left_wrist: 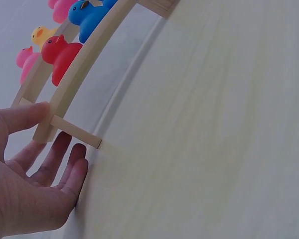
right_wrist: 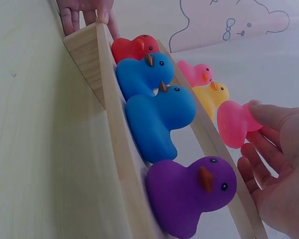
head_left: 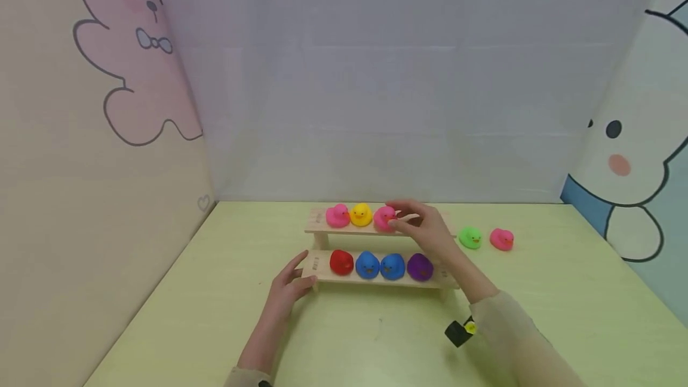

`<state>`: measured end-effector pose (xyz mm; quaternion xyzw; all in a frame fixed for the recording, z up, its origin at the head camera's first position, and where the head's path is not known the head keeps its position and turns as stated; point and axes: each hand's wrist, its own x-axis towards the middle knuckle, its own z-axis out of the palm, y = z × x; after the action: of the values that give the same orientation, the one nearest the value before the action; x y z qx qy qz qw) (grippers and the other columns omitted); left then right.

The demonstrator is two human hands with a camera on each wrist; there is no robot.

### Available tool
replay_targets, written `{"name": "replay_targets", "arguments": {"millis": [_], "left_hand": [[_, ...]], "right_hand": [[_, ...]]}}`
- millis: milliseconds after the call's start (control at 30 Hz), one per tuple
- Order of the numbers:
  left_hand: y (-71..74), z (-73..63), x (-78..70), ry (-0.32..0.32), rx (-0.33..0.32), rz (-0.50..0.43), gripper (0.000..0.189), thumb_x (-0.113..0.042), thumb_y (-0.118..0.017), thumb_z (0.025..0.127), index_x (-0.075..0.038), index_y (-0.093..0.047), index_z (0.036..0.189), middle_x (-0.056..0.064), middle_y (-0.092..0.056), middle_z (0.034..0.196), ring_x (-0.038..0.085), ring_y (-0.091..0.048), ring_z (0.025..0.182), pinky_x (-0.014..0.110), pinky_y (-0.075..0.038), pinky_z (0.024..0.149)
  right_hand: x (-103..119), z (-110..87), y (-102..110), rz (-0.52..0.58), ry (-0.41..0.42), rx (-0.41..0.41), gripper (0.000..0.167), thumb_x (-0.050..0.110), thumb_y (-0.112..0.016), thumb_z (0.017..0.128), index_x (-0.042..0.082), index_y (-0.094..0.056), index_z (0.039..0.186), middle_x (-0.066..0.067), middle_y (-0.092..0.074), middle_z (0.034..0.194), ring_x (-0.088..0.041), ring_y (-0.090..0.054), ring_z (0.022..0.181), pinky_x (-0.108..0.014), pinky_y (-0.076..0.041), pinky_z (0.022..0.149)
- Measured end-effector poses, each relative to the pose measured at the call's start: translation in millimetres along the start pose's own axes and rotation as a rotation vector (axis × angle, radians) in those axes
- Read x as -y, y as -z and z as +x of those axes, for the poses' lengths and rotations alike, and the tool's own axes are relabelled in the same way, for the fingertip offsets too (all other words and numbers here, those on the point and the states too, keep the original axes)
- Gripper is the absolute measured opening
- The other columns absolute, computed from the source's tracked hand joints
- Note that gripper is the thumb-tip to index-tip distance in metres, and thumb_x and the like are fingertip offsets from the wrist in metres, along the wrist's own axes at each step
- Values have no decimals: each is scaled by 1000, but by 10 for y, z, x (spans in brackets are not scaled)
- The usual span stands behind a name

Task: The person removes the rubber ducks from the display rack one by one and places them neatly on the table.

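A two-tier wooden rack stands on the table. My left hand holds its lower left end, the thumb above and fingers beneath. On the upper tier, my right hand pinches a pink rubber duck between thumb and fingers. Left of that duck sit a yellow duck and another pink duck. Along the lower tier stand a red duck, two blue ducks and a purple duck.
Right of the rack, a green duck and a reddish-pink duck rest on the pale table. A small black object shows beside the right sleeve. Walls with cartoon animals enclose the table's back and sides.
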<state>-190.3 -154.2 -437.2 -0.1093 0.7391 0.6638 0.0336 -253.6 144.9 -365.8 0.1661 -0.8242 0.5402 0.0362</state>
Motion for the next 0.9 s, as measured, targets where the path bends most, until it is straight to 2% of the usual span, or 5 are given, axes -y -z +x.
{"name": "replay_targets", "arguments": {"millis": [200,433,567,733,900], "left_hand": [[20,-17,7,19,4,4,61,-11,-67,89,-17,-48,147,15,-58,116,13,-63,91,34,-56,93],[48,-12,-1,46,24,3,62,-14,-67,91,-20,-45,149,17,-62,122,14,-63,85,27,-53,74],[41,-35,-13,42,35,25,61,-14,-65,92,-21,-44,150,18,-62,123,16,-64,86,29,-55,76],[19,-57,-19,56,43,23,60,-14,-62,93,-23,-42,149,16,-59,116,19,-64,88,33,-58,77],[10,-61,-25,58,46,3,60,-12,-61,93,-25,-43,149,13,-55,112,19,-64,89,34,-59,79]], "right_hand": [[21,-29,136,-102,104,-58,40,21,-72,91,13,-65,129,-9,-69,120,-22,-62,104,-17,-53,82],[31,-24,509,-211,149,-96,40,22,-72,90,15,-64,129,-7,-70,118,-9,-60,102,-14,-52,81],[33,-17,701,-282,166,-104,41,22,-72,90,14,-64,130,-8,-70,116,-1,-58,97,-10,-50,79],[22,-5,907,-365,158,-118,42,24,-72,91,14,-63,131,-9,-69,118,10,-54,93,-7,-48,78],[-21,-10,1112,-420,156,-148,42,24,-71,92,14,-62,132,-9,-68,118,14,-51,92,-4,-45,76]]}}
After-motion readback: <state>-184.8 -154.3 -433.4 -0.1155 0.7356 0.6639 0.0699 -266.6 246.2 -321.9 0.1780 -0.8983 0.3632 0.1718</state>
